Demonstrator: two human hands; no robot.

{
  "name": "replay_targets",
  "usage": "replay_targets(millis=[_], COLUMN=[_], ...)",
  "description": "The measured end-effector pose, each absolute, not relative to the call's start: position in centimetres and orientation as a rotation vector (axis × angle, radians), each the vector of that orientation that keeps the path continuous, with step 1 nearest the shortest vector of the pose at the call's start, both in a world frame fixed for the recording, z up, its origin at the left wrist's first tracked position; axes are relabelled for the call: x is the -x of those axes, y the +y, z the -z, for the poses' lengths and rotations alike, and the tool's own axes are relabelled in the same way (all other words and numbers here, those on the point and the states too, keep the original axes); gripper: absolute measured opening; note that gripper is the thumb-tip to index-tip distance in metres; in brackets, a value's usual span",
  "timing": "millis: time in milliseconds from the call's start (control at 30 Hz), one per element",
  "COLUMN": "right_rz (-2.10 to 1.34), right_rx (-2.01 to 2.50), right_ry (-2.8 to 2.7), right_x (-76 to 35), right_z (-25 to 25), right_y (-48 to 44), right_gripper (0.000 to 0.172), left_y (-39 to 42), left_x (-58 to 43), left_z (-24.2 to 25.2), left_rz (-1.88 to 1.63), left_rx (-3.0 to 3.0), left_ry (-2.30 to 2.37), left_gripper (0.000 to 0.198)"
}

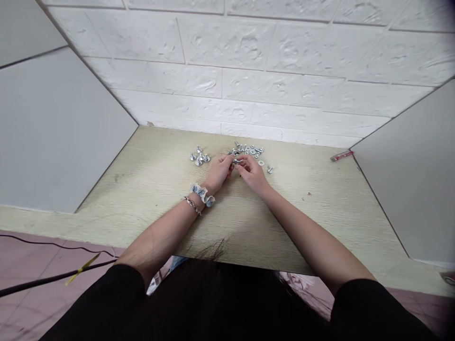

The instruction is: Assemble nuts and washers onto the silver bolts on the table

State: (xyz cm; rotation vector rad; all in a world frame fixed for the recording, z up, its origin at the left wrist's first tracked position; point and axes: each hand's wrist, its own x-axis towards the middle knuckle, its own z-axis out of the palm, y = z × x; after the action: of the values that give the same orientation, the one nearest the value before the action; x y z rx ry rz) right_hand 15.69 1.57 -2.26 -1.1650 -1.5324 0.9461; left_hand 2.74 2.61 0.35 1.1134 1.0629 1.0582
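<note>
Close together over the wooden table point(170, 222), my left hand point(221, 171) and my right hand point(253, 173) both have their fingers closed around a small metal bolt point(235, 162). Whether a washer or nut is on it is too small to tell. Just behind my fingers lies a loose heap of bolts, nuts and washers point(253, 150). A single flat washer point(261, 163) and a bolt point(270, 170) lie to the right of my right hand. Left of my left hand, several bolts with washers point(199, 157) stand grouped, heads down.
A white brick-patterned wall point(249, 85) rises behind the table. Grey panels point(64, 128) close in at left and right. Near the right panel lies a red-handled tool point(341, 156). A dark cable with a yellow tie point(83, 268) runs below the front left edge.
</note>
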Motion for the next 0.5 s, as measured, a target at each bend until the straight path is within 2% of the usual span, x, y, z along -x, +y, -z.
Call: replay_targets(millis=[267,500], right_rz=[-0.934,-0.881], right_rx=[1.179,1.237], right_ry=[-1.556,-1.621], right_x=[-15.73,-15.79], right_z=[2.0,1.77], right_y=[1.52,1.41], right_gripper=[0.017,0.038], left_y=[2.73,2.28], left_x=[-2.59,-2.44], left_z=[-0.18,-0.84], left_rz=[-1.002,-0.908], left_rx=[-1.173,-1.313], left_ry=[1.037,1.024], left_gripper=[0.033,0.032])
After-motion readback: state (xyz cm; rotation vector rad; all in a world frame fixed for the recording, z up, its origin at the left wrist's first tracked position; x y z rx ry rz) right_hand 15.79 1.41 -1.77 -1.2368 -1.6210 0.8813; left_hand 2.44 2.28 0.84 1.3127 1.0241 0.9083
